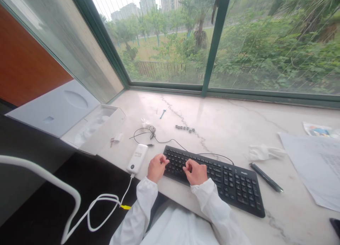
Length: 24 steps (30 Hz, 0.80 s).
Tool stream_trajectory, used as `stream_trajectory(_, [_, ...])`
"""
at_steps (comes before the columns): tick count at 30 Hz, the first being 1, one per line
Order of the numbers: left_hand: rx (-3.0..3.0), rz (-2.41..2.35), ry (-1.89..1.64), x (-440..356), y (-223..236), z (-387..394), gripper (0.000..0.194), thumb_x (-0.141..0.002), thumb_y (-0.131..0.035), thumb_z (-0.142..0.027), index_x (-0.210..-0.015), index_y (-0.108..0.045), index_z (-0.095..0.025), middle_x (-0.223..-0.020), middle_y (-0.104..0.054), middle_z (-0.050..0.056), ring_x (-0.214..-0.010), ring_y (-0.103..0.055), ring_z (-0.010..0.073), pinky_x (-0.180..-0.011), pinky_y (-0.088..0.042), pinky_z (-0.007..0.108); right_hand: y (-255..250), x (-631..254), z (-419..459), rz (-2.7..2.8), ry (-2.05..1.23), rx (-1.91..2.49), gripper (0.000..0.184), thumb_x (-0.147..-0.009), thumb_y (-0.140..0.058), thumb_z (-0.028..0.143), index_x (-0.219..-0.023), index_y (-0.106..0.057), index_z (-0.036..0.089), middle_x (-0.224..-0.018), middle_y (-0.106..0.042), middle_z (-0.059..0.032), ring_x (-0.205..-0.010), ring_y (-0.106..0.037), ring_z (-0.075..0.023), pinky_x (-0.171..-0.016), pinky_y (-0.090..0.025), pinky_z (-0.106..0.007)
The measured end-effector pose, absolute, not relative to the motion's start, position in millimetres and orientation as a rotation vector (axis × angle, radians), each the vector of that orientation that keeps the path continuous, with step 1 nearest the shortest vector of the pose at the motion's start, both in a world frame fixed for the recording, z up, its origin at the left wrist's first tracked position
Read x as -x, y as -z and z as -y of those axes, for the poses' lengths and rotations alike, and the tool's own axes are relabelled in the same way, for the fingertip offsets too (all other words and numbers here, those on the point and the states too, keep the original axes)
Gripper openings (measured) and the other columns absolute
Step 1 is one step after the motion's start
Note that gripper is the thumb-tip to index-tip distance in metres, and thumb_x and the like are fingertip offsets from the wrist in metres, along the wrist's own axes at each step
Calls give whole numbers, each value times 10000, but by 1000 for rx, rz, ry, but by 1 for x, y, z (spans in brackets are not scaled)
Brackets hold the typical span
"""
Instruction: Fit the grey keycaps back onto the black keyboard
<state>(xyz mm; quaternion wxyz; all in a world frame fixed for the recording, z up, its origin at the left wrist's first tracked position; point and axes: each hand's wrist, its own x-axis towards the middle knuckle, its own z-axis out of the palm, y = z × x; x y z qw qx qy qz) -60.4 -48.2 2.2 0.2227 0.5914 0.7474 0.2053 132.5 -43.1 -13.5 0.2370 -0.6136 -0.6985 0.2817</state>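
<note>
A black keyboard [216, 176] lies at a slant on the marble-patterned sill, its cord running off the far edge. My left hand [156, 167] is at its left end, thumb and fingertips pinched together. Over the lower middle keys, my right hand [196, 171] is also closed in a pinch. Whatever either pinch holds, if anything, is too small or hidden to make out. Beyond the keyboard, several loose dark keycaps [185, 128] stand in a row. Farther back lies a small blue tool [163, 113].
At left are a white power bank [137, 158] with a white cable [103, 197], a coiled black cord [152, 131] and an open white box [98, 131]. To the right lie a black pen [266, 177], crumpled white tissue [265, 152] and paper sheets [313, 167]. Windows bound the back.
</note>
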Motion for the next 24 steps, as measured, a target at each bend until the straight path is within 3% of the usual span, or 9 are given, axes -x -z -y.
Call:
stream_trajectory(6, [-1751,-2161,-421,56,-16,-9,105,-799,-587,-338,-816,-567,-237,-827,-630,-19,-774,-561,136,-651,-353,234,15,-141,48,1852,-765,1631,86,-732,-515,220,-651,-495,198,-600,-568,67,-570,-507,-93,-667,-231,-255])
stream_trajectory(13, [-2005,-2080,-225,42,-22,-101,250,-843,-542,-326,-1093,-550,-308,-1049,-593,9,-889,-569,152,-742,-390,257,13,-135,55,1850,-758,1637,65,-718,-521,203,-653,-523,198,-598,-573,83,-559,-502,-74,-695,-217,-266])
stream_trajectory(19, [-2061,-2028,-142,40,-13,-154,325,-797,-611,-270,-1114,-551,-313,-1095,-577,8,-921,-562,160,-773,-399,261,17,-149,56,1791,-758,1669,67,-731,-515,213,-667,-528,197,-600,-575,77,-576,-512,-80,-688,-212,-264])
stream_trajectory(24, [-2106,-1985,-104,37,-7,-171,242,-791,-618,-296,-1032,-605,-299,-1062,-586,8,-919,-558,167,-781,-398,272,18,-158,57,1730,-737,1729,72,-731,-508,216,-663,-523,195,-594,-570,74,-554,-492,-78,-699,-216,-264])
